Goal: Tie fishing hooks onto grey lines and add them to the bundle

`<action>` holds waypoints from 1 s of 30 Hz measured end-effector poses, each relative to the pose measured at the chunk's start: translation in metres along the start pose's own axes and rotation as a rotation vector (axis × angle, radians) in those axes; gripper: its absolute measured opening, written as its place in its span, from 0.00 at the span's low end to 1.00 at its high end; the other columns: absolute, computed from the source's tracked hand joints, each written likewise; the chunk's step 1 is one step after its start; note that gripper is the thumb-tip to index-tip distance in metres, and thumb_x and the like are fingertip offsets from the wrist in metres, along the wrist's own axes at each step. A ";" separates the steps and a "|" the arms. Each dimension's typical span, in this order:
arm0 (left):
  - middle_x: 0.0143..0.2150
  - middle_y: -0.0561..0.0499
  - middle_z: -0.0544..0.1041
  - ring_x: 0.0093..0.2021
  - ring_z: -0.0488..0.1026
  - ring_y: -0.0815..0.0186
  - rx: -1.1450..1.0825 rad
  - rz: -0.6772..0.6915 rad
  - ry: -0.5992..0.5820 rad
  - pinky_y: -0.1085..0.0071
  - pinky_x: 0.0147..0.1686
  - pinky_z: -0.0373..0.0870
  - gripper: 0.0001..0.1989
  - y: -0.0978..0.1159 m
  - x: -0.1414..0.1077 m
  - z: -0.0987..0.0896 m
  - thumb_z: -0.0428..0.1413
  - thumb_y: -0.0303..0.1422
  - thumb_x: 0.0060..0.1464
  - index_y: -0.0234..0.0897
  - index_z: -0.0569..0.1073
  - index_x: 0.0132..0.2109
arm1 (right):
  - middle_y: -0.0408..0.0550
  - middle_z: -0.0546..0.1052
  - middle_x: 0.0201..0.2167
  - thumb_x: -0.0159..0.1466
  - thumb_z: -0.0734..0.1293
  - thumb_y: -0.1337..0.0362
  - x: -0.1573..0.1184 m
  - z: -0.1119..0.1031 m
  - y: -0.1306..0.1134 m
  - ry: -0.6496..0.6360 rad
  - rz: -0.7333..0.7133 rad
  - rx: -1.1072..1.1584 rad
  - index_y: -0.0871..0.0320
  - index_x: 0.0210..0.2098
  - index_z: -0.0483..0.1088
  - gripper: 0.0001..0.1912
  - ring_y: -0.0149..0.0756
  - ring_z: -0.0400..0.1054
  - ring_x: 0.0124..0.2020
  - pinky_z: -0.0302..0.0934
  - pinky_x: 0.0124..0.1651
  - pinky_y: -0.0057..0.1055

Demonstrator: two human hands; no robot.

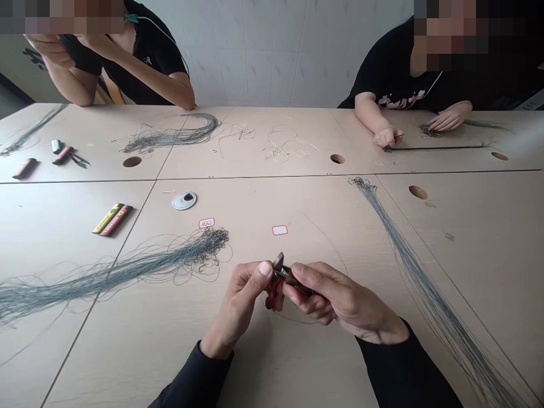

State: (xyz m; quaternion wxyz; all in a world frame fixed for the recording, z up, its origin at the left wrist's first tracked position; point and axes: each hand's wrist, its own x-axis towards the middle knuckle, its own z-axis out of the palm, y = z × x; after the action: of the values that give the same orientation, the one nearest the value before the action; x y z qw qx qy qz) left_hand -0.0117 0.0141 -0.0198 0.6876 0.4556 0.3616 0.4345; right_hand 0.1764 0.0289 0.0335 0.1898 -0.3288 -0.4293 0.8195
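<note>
the left hand (240, 300) and the right hand (344, 300) are both up over the desk (272, 192), and both are closed on a pair of small pliers (278, 277) with red handles. the left hand holds the red part, and the right hand pinches the dark part near it. a thin fishing line (289, 321) curves under the hands. to the right, a long bunch of gray fishing lines (429, 294) lies across the desk. to the left is a big messy bunch of gray lines with small hooks (127, 272). past it are two small white labels with red edges (279, 230), a round metal lid (184, 200), and two yellow and red packs (113, 219). farther on are more loose lines (174, 136) and scissors with a pink handle (70, 156). at the far side sit two other people. one person (140, 56) rests both arms up near the chest, and the other person's hands (450, 118) are on the desk beside more lines.
</note>
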 end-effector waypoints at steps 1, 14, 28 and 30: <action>0.22 0.47 0.73 0.25 0.66 0.64 0.005 0.002 0.001 0.66 0.30 0.62 0.31 0.000 0.000 0.000 0.49 0.51 0.67 0.34 0.78 0.25 | 0.33 0.49 0.21 0.71 0.60 0.39 0.000 0.000 0.000 0.009 0.005 -0.006 0.57 0.30 0.63 0.27 0.27 0.36 0.22 0.32 0.23 0.28; 0.23 0.48 0.73 0.26 0.67 0.64 -0.003 0.003 0.056 0.67 0.31 0.64 0.29 -0.001 0.000 -0.001 0.51 0.52 0.66 0.35 0.76 0.26 | 0.34 0.52 0.22 0.71 0.62 0.41 0.004 0.005 0.003 0.042 -0.026 0.007 0.56 0.29 0.61 0.27 0.26 0.37 0.21 0.32 0.24 0.29; 0.24 0.48 0.73 0.27 0.68 0.65 -0.029 0.066 0.086 0.67 0.32 0.64 0.28 -0.006 0.000 -0.001 0.50 0.49 0.68 0.34 0.76 0.27 | 0.35 0.53 0.22 0.72 0.62 0.43 0.006 0.006 0.006 0.058 -0.046 0.047 0.57 0.29 0.61 0.26 0.25 0.37 0.21 0.32 0.24 0.29; 0.24 0.48 0.73 0.27 0.68 0.65 -0.025 0.074 0.086 0.67 0.32 0.64 0.28 -0.007 0.000 -0.001 0.50 0.49 0.68 0.34 0.76 0.27 | 0.34 0.52 0.22 0.72 0.62 0.43 0.007 0.006 0.007 0.055 -0.050 0.055 0.57 0.29 0.61 0.25 0.25 0.36 0.21 0.32 0.24 0.29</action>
State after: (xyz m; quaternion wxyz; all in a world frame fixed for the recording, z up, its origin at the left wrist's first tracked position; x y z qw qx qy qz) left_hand -0.0110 0.0135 -0.0267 0.6605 0.4409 0.3686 0.4832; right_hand 0.1674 0.0261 0.0277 0.2307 -0.3351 -0.4093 0.8167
